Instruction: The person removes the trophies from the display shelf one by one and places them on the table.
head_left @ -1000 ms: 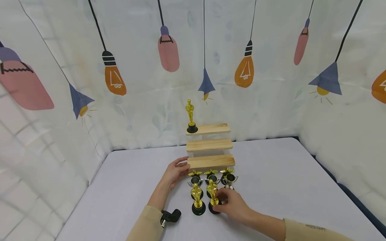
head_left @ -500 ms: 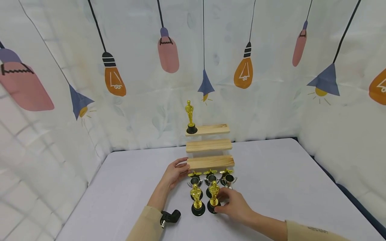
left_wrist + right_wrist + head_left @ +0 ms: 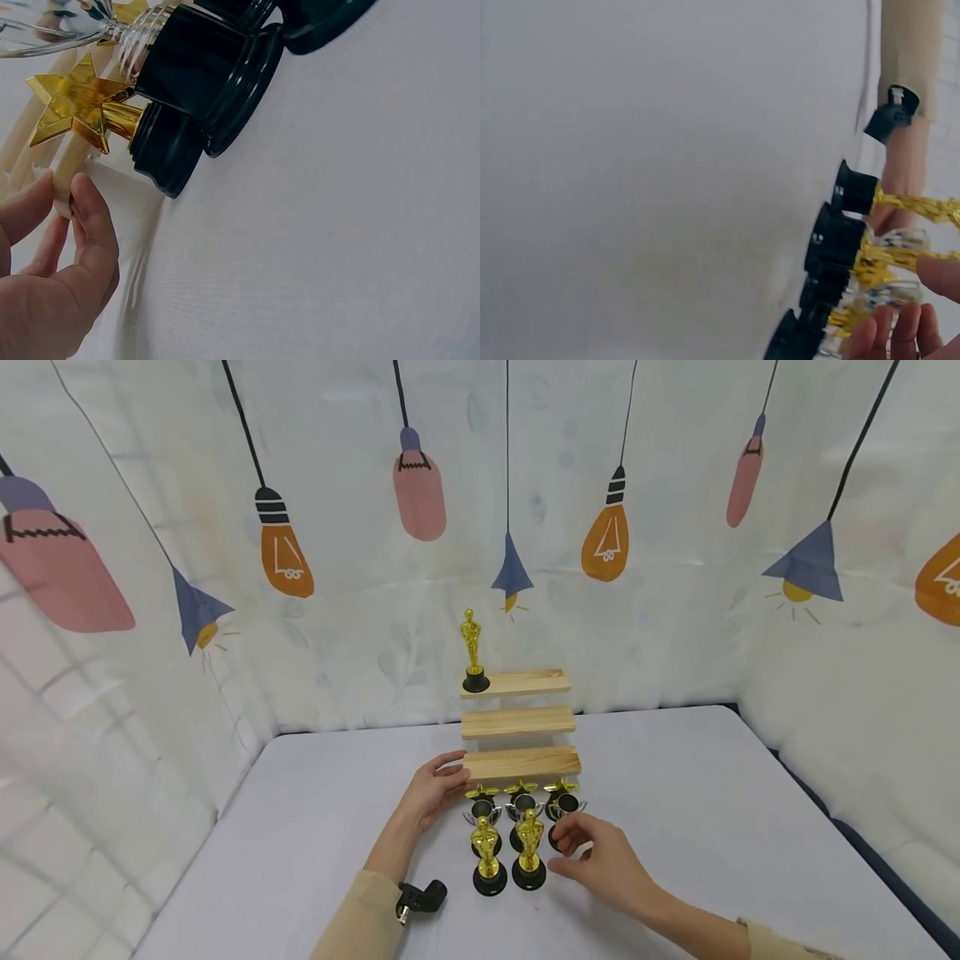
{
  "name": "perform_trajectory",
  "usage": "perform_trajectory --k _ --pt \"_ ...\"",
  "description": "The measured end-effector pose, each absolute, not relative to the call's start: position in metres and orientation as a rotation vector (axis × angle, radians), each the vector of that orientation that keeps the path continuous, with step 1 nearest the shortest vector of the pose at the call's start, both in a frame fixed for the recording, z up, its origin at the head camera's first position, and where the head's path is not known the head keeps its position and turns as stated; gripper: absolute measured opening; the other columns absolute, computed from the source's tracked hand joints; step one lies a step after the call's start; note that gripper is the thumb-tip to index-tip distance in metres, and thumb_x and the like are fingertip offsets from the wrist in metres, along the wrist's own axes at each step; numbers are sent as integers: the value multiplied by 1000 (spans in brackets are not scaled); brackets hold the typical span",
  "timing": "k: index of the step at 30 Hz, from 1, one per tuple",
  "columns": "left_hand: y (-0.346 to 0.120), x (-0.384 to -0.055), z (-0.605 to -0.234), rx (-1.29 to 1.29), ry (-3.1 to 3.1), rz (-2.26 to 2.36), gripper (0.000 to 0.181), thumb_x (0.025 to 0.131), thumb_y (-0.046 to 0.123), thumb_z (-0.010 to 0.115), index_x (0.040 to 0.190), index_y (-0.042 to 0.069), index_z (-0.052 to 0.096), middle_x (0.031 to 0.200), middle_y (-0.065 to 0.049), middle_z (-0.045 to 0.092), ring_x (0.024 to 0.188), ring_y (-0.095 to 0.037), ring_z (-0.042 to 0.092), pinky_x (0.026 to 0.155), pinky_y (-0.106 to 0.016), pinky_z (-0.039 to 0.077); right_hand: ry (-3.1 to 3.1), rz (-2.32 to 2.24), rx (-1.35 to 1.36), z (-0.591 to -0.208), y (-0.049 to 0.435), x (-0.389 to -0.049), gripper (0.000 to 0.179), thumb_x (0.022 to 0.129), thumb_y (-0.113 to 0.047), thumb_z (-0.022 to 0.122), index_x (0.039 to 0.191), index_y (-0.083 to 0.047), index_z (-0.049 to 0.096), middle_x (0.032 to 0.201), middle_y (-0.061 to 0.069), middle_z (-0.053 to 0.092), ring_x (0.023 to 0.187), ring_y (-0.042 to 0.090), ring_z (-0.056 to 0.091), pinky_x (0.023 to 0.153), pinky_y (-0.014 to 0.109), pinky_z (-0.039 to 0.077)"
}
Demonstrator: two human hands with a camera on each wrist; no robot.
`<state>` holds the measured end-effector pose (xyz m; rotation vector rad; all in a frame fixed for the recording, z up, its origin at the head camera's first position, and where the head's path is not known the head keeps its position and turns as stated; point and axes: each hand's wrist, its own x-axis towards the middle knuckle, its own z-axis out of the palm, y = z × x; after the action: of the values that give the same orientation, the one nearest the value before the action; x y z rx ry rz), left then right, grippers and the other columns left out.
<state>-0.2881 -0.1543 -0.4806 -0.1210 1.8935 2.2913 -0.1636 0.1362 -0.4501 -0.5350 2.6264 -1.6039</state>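
My left hand [image 3: 433,789] pinches the left end of the lowest board of a three-step wooden display stand [image 3: 522,763]; thumb and fingers meet on the wood in the left wrist view. My right hand [image 3: 603,860] hovers just right of a gold figure statuette [image 3: 529,835], its fingers loosely bent and apart from it. A second gold statuette [image 3: 486,839] stands to the left, both upright on black bases. Behind them are silver cup trophies [image 3: 482,811], then a row of gold star trophies [image 3: 79,105]. The right hand partly hides the rightmost cup.
Another gold statuette [image 3: 471,643] stands at the left end of the top board. The white-covered table [image 3: 315,827] extends to both sides. A lamp-patterned curtain [image 3: 360,635] encloses the back and sides. A black wrist device [image 3: 422,897] is strapped at the left sleeve.
My right hand has let go of the right front statuette and drawn back to the right. That statuette stands on the table. The left hand stays at the lowest board.
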Motion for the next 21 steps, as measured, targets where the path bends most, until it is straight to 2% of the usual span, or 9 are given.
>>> perform_trajectory --k 10,17,21 --pt "-155 -289 -481 -116 1903 2291 50 98 -2 67 145 -3 51 124 -22 61 93 -21 69 84 -32 59 2657 -1733 -657 -412 141 -166 32 83 -8 86 99 -9 59 82 0 59 77 15 58 65 27 52" --pt "-155 -290 -481 -105 1909 2293 50 99 -1 67 146 -3 50 123 -22 61 91 -20 69 83 -32 59 2687 -1777 -714 -382 144 -187 27 86 -7 84 101 -9 62 89 2 62 82 18 60 70 30 56" --pt "-155 -289 -483 -100 1903 2291 50 99 -1 66 146 -3 50 123 -22 60 91 -20 69 83 -31 59 2634 -1777 -726 -372 143 -203 25 88 -8 82 104 -7 63 96 8 64 87 22 62 72 30 56"
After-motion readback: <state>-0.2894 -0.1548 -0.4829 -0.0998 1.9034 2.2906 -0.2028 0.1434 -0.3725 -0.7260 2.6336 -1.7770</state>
